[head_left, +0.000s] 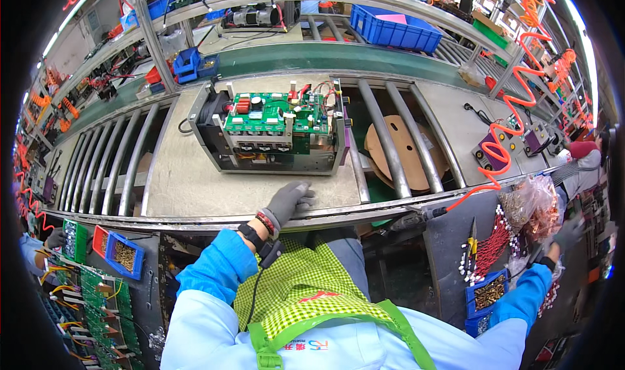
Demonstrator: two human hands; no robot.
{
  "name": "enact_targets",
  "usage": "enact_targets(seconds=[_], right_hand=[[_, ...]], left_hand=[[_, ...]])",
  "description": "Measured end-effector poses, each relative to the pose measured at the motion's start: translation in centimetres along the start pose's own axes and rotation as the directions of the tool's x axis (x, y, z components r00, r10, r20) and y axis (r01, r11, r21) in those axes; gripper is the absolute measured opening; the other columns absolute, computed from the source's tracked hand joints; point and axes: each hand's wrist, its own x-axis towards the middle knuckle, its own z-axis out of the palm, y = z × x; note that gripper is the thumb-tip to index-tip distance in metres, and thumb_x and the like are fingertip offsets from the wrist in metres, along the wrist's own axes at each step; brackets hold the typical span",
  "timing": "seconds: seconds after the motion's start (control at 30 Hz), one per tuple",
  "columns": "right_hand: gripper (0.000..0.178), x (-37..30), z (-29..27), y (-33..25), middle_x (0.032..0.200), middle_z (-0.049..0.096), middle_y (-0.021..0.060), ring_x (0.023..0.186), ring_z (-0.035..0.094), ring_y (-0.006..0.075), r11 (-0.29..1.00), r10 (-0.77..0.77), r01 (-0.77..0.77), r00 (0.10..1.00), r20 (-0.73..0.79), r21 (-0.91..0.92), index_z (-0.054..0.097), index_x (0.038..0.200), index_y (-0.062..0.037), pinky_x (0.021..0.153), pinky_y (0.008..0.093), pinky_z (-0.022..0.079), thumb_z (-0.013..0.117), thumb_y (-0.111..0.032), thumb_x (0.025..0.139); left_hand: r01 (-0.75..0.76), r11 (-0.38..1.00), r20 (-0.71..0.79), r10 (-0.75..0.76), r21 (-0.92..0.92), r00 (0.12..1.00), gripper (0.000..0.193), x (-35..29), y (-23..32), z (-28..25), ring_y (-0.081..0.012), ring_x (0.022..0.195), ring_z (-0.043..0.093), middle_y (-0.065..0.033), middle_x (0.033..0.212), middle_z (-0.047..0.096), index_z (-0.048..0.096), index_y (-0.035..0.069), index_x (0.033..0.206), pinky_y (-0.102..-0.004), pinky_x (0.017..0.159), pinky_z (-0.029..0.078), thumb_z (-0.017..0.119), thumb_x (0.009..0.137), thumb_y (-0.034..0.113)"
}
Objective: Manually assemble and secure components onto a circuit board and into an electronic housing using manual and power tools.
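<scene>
My left hand [291,204], in a grey glove, reaches over the front edge of the pale bench board [176,174]. Its fingers are stretched out and hold nothing. Behind it stands an open metal-chassis device [280,155] with a green circuit board [263,114] on top, apart from the fingers. Far to the right, my gloved right hand [569,234] is over the side bench, close to clear plastic bags [543,207] of small copper-coloured parts. Motion blurs its fingers, so whether it grips anything is unclear.
Metal rollers [384,139] flank the board, with a round brown disc [407,154] beneath. A coiled orange air hose [504,142] hangs at right, leading to a dark tool [410,220]. Red wires [493,246], pliers [471,240] and blue parts bins [488,295] lie on the right bench.
</scene>
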Motion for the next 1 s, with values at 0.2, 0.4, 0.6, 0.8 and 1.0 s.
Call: enact_targets(seconds=[0.2, 0.4, 0.6, 0.8, 1.0], right_hand=[[0.024, -11.4, -13.2, -34.5, 0.106, 0.067, 0.0161, 0.097, 0.065, 0.0284, 0.572, -0.755, 0.322, 0.566, 0.331, 0.755, 0.064, 0.118, -0.0033, 0.084, 0.0384, 0.051, 0.050, -0.011, 0.100], [0.027, -27.1, -21.5, -54.9, 0.077, 0.063, 0.0230, 0.077, 0.063, 0.0428, 0.262, -0.960, 0.019, -0.100, 0.262, 0.965, 0.061, 0.094, -0.0013, 0.069, 0.0499, 0.048, 0.053, -0.026, 0.099], [0.037, -30.4, -22.4, -59.9, 0.078, 0.066, 0.0188, 0.077, 0.063, 0.0378, 0.320, -0.932, -0.232, -0.253, 0.261, 0.919, 0.064, 0.100, -0.0029, 0.073, 0.0463, 0.049, 0.047, -0.036, 0.103], [0.038, -33.3, -21.0, -61.4, 0.092, 0.067, 0.0201, 0.083, 0.063, 0.0414, 0.164, -0.914, 0.065, -0.365, 0.176, 0.984, 0.065, 0.107, -0.0062, 0.079, 0.0508, 0.048, 0.050, -0.040, 0.100], [0.010, -36.6, -20.6, -61.8, 0.093, 0.068, 0.0102, 0.084, 0.066, 0.0322, 0.101, -0.965, -0.029, 0.239, 0.105, 0.994, 0.065, 0.098, -0.0094, 0.074, 0.0428, 0.052, 0.068, -0.012, 0.089]], left_hand=[[-0.527, 0.850, 0.403, 0.472, 0.028, 0.784, 0.069, -3.3, 6.9, 8.1, -0.0224, 0.123, 0.054, -0.0157, 0.139, 0.052, 0.033, -0.002, 0.151, -0.0359, 0.103, 0.046, 0.054, 0.101, 0.040], [-0.485, 0.773, 0.363, 0.625, -0.408, 0.691, 0.072, -6.5, 12.5, 9.4, -0.0261, 0.132, 0.048, -0.0165, 0.144, 0.047, 0.034, -0.002, 0.150, -0.0415, 0.111, 0.040, 0.054, 0.101, 0.046], [-0.541, 0.841, 0.076, 0.541, -0.030, 0.837, 0.039, -10.7, 13.8, 2.9, -0.0050, 0.061, 0.054, -0.0024, 0.093, 0.062, 0.058, 0.002, 0.124, -0.0178, 0.050, 0.040, 0.057, 0.102, 0.034], [-0.429, 0.856, 0.176, 0.393, 0.287, 0.902, 0.027, -10.7, 10.5, 1.7, -0.0044, 0.058, 0.054, -0.0003, 0.080, 0.062, 0.063, 0.004, 0.106, -0.0208, 0.050, 0.042, 0.064, 0.098, 0.030], [-0.271, 0.951, 0.152, 0.292, -0.148, 0.944, 0.035, -8.1, 7.9, 1.1, -0.0035, 0.053, 0.045, 0.0013, 0.079, 0.059, 0.059, 0.008, 0.101, -0.0180, 0.048, 0.034, 0.049, 0.105, 0.041]])
